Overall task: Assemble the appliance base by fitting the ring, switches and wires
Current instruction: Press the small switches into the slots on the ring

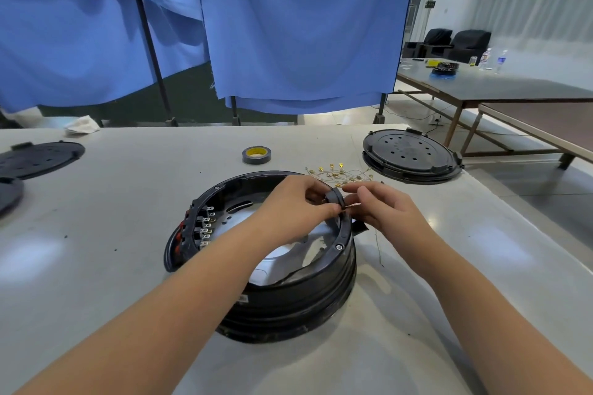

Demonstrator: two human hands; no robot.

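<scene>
The round black appliance base (288, 298) sits in the middle of the grey table, open side up, with a metal plate inside. A row of switches with red parts and metal terminals (200, 228) lines its left inner wall. Above the base's far right rim, my left hand (295, 202) pinches a small black round switch part (335, 197). My right hand (382, 205) meets it from the right, its fingertips pinching at the same part. A loose pile of thin wires with gold terminals (340, 175) lies just behind my hands.
A roll of dark tape (256, 154) lies behind the base. A black round cover (412, 152) rests at the right table edge, and two more black covers (38, 159) lie at the far left. Blue curtains hang behind the table. A thin wire (378, 247) trails right of the base.
</scene>
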